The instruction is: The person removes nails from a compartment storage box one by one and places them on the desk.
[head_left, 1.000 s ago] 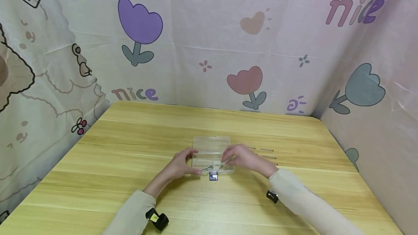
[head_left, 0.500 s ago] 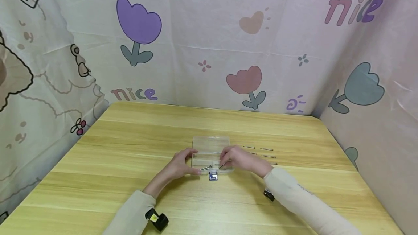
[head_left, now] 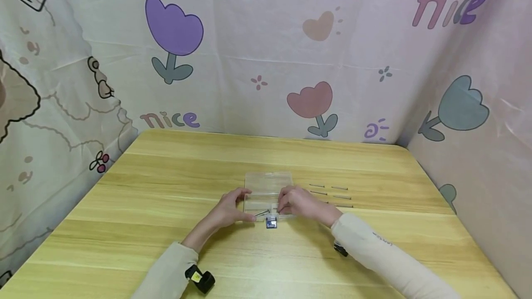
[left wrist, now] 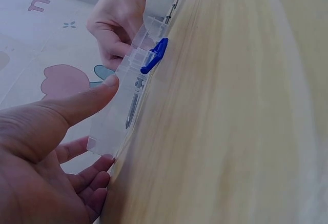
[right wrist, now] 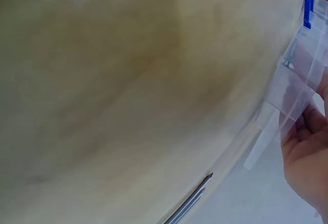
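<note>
A clear plastic box point(head_left: 254, 202) with a blue latch point(head_left: 271, 223) lies with its lid point(head_left: 268, 183) swung back on the table. My left hand point(head_left: 229, 209) holds the box's left end, thumb at the front and fingers behind, as the left wrist view also shows. Inside the left part are a few loose nails point(head_left: 262, 213), one pointed tip showing through the wall point(left wrist: 131, 112). My right hand point(head_left: 300, 203) reaches into the right part with bent fingers, its fingertips down behind the front wall. I cannot tell whether it pinches a nail.
Several nails point(head_left: 342, 197) lie in rough rows on the wooden table point(head_left: 187, 165) just right of the box, close by the right wrist. A printed cloth point(head_left: 249, 36) hangs behind the table and along both sides.
My right hand has shifted slightly left and lower into the box, its fingers now covering the nail seen there before. More table nails show beside it. The left hand keeps its hold.
</note>
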The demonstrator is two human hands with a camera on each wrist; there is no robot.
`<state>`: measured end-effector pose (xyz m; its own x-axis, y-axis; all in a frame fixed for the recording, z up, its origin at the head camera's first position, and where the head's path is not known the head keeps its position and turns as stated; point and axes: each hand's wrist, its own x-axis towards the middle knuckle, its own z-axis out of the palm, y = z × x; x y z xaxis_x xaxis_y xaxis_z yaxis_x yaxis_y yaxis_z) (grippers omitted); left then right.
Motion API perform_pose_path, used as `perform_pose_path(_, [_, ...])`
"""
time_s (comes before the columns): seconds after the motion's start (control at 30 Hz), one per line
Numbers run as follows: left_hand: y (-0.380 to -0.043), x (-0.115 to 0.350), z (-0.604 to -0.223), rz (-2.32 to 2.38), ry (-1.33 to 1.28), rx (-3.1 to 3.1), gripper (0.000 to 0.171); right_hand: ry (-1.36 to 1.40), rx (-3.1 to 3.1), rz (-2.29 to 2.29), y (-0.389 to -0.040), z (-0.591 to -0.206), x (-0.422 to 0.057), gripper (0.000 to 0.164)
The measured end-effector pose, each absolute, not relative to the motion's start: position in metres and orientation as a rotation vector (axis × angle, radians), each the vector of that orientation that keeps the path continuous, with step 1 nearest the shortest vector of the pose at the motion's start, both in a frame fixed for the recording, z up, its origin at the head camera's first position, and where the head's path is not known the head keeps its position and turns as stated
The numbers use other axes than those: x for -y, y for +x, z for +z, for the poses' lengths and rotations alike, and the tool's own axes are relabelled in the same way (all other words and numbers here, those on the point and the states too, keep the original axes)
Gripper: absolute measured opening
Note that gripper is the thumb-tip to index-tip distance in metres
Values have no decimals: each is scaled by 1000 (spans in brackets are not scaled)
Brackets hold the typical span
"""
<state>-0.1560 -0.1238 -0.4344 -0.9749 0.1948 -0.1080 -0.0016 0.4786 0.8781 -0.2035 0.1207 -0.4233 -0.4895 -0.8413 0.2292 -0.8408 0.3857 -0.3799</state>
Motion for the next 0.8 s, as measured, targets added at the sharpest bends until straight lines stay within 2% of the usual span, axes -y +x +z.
perform_pose_path(0.8, [-154,123,-432,1499,169,-2541,74,-1634,-2651,-584,-200,-422,-122,6])
